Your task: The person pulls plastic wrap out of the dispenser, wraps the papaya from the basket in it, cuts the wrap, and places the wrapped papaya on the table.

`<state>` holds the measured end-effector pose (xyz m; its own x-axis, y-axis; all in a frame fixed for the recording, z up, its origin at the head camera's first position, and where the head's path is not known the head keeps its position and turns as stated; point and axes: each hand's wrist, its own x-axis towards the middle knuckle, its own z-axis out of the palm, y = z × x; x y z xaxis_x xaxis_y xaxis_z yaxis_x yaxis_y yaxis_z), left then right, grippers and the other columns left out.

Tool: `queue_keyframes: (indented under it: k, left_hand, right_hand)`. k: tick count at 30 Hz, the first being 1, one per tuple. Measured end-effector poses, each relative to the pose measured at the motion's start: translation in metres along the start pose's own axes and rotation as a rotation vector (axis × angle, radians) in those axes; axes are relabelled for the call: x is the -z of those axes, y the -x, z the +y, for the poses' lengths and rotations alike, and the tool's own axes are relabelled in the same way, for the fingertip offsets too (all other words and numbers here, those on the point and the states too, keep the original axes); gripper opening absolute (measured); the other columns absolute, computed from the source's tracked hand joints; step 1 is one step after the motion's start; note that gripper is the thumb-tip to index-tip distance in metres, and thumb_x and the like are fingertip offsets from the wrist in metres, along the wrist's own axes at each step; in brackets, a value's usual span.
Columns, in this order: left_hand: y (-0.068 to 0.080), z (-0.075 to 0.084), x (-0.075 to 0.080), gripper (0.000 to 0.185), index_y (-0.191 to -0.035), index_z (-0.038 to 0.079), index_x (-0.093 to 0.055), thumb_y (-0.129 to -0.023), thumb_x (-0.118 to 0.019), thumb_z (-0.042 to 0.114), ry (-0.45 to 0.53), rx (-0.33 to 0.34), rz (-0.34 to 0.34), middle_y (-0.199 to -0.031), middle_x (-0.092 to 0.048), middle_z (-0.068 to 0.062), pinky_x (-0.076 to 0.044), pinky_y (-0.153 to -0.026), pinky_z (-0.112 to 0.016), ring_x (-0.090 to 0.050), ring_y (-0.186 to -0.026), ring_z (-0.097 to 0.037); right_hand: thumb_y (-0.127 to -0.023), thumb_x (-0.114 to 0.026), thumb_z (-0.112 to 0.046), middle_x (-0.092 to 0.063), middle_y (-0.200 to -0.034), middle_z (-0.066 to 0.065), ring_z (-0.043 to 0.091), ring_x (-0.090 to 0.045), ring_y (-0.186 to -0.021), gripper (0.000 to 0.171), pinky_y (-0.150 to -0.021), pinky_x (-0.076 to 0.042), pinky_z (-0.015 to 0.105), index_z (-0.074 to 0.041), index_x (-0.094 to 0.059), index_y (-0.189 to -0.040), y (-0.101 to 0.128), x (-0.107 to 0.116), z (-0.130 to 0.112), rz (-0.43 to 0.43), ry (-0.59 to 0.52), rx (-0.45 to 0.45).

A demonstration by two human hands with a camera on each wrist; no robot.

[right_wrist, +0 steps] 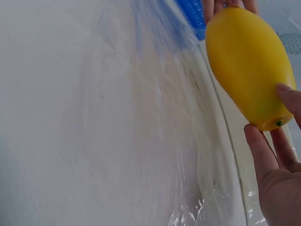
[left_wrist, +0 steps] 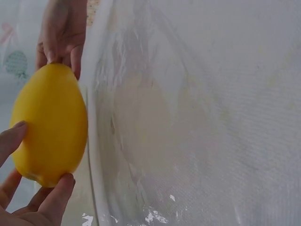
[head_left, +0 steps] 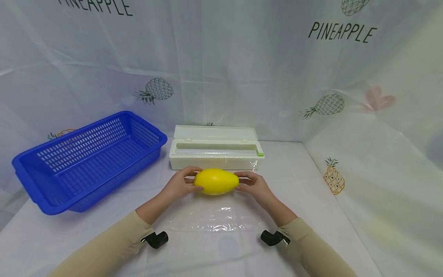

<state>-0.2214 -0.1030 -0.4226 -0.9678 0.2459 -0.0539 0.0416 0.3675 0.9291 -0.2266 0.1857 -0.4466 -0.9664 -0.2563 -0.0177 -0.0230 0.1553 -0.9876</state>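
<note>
A smooth yellow papaya (head_left: 216,181), long and oval with a small green stem spot at its narrower end, lies crosswise between both hands. My left hand (head_left: 181,181) holds its blunt end with thumb and fingertips. At the stem end, my right hand (head_left: 254,187) grips it the same way. Below the fruit, a sheet of clear cling film (head_left: 221,221) stretches toward me over the white cloth. This film comes out of a white cling film dispenser (head_left: 214,162) just behind the fruit, its lid raised and a green slider (head_left: 260,154) at its right end.
To the left stands a blue plastic basket (head_left: 83,192) with slotted walls, angled toward the back. A white curtain (head_left: 235,77) printed with pineapples hangs behind and along the right side. Black wrist cameras (head_left: 157,240) sit on both beige sleeves.
</note>
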Motion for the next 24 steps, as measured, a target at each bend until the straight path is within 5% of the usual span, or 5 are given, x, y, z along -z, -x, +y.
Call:
queue_keyframes:
  k: [16,24]
  left_hand:
    - [-0.011,-0.011,-0.002,0.057,-0.129,0.009,-0.058,-0.077,-0.083,0.008,-0.023,0.061,-0.026,-0.126,-0.058,-0.019,-0.054,-0.087,-0.04,-0.063,-0.108,-0.035]
    - [-0.013,-0.014,0.001,0.059,-0.13,0.007,-0.059,-0.077,-0.084,0.012,-0.063,0.041,-0.047,-0.125,-0.06,-0.019,-0.054,-0.088,-0.039,-0.063,-0.108,-0.034]
  right_hand:
    - [-0.083,-0.071,0.009,-0.059,-0.127,0.023,0.037,-0.058,-0.116,0.047,-0.086,-0.053,0.027,0.007,-0.058,-0.128,-0.007,0.002,0.007,-0.025,0.001,-0.026]
    - [-0.083,-0.073,0.005,-0.059,-0.128,0.021,0.036,-0.056,-0.118,0.048,-0.093,-0.05,0.029,0.005,-0.058,-0.128,-0.01,0.005,0.012,-0.035,0.033,0.001]
